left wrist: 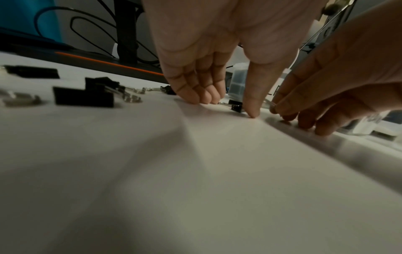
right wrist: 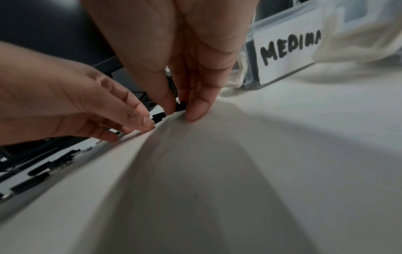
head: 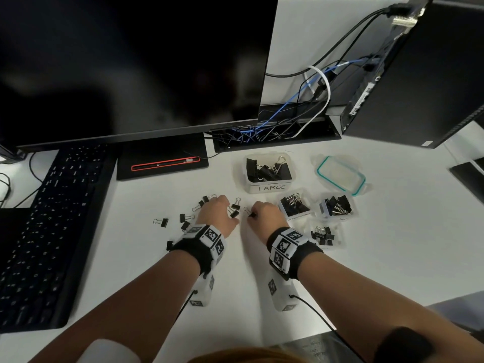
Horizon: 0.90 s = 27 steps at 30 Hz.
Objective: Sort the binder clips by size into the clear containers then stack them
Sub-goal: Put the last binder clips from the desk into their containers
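Observation:
Several loose black binder clips (head: 184, 218) lie on the white desk (head: 146, 263) around my left hand (head: 222, 210). Its fingertips (left wrist: 206, 99) and thumb stand on the desk on either side of a small clip (left wrist: 236, 107), with a gap showing. Just to the right, my right hand (head: 258, 213) pinches another small black clip (right wrist: 181, 106) between thumb and forefinger, low on the desk. A clear container labelled LARGE (head: 271, 187) holds big clips. Three smaller clear containers to its right hold clips, the nearest one (right wrist: 289, 49) labelled MEDIUM.
A clear lid with a green seal (head: 340, 175) lies behind the small containers. A keyboard (head: 44, 224) sits to the left, and a monitor (head: 131, 66) and cable tray (head: 275, 132) stand behind. A computer tower (head: 419, 74) stands at the back right.

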### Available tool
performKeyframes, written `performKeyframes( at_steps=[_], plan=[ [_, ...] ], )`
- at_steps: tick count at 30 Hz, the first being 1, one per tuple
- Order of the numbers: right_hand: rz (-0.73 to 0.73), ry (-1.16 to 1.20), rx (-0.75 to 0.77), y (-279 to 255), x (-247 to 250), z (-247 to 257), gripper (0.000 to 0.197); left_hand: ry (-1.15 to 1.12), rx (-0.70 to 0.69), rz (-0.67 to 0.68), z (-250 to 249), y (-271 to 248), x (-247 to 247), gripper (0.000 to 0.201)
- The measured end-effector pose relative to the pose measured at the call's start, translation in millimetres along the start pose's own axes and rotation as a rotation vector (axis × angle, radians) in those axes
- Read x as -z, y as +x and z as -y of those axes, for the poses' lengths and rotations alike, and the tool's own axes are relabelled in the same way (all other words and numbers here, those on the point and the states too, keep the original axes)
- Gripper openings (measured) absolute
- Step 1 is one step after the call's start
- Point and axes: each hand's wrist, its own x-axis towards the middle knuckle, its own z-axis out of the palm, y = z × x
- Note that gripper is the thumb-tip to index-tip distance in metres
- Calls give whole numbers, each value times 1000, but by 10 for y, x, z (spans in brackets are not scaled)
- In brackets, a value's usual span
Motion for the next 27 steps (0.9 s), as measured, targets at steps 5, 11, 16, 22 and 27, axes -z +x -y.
performKeyframes(
  at_steps=[5, 11, 16, 22, 27],
  plan=[
    [-17, 34, 10, -35, 10, -48, 24, -13, -16, -26, 33, -1, -42, 30],
    [-26, 38, 17, -58, 20, -38, 25, 11, -83, -58, 31, -38, -73, 16],
    [-29, 29, 38, -124, 34, -66, 24, 194, -169, -23, 78, -90, -131, 18],
    [-27, 8, 150, -269, 105, -80, 23, 204, -186, 26, 6, -149, -103, 20],
    [-48, 35, 217, -354, 330, -106, 26, 144, -15, 115, -128, -181, -71, 44]
  ],
)
